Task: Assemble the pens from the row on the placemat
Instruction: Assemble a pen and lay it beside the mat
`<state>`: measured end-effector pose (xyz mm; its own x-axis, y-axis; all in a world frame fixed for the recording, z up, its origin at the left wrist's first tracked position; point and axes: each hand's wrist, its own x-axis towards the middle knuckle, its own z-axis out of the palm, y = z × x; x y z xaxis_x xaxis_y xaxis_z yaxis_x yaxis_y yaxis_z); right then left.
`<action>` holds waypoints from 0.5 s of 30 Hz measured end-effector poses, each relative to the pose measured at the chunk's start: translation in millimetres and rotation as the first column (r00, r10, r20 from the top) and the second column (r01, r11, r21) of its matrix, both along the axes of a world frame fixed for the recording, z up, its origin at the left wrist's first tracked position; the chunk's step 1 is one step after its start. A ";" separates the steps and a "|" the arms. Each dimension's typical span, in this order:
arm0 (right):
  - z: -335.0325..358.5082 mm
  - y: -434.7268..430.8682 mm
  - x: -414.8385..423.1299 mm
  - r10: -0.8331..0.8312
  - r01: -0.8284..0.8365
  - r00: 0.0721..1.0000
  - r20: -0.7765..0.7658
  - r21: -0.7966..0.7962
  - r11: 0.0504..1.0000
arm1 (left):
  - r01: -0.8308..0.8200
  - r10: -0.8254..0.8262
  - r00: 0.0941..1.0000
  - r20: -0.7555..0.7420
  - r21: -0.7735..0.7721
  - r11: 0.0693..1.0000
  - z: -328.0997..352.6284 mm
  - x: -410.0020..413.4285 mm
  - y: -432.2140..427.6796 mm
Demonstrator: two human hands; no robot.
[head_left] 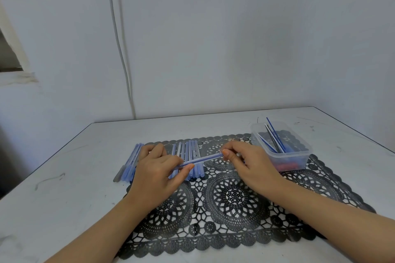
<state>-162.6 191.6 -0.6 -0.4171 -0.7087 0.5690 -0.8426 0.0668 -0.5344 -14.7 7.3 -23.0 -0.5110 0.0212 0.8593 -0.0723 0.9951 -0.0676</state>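
Head view, table (64, 177): white top, scuffed, carrying every item; a plain wall stands close behind.
Placemat (233, 195): black lace-pattern mat, flat across the middle of the table, both forearms reaching over it.
Container (299, 156): clear plastic tub on the mat's far right corner; thin refills (275, 139) lean inside it. Small red and blue parts lie at the bottom, kind not determinable.
Row of pens (192, 149): pale blue barrels side by side at the mat's far left, partly hidden by the left hand; a second cluster (130, 164) lies near it at the mat's left edge.
Left hand (156, 177): fingers curled round the near-left end of the held pen, thumb on the near side.
Right hand (250, 164): thumb and fingertips pinching the far-right end of the same pen.
Held pen (203, 159): one blue barrel, raised just above the row, slanting up to the right between both hands.
Step in hand (judgement): seating or closing a part at the right end.
Method advised: left grip firm as the anchor; parts kept on one axis; right fingertips pushing or twisting straight, without bending a thin refill; work held clear of the row so nothing scatters.
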 end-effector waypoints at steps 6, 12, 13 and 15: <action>0.7 2.0 2.9 0.031 -0.030 0.998 0.062 -0.014 0.999 | -0.006 0.006 1.000 -0.012 0.003 1.000 1.6 -1.0 1.4; -0.1 1.0 0.7 0.023 -0.023 1.000 0.006 -0.002 1.000 | 0.000 0.000 1.000 -0.019 0.002 1.000 1.4 -0.3 1.3; -0.4 0.8 0.4 0.027 -0.027 1.000 -0.002 -0.004 1.000 | 0.005 -0.005 1.000 -0.022 0.004 1.000 1.6 -0.5 1.4; -1.0 0.7 0.2 0.037 -0.037 0.999 -0.021 -0.001 0.999 | 0.010 -0.010 1.000 -0.028 0.005 1.000 1.9 -0.6 1.4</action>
<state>-162.4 192.3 -1.6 -0.3790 -0.7224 0.5784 -0.8553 0.0348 -0.5170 -15.3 8.7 -21.1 -0.4869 0.0222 0.8732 -0.0641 0.9961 -0.0610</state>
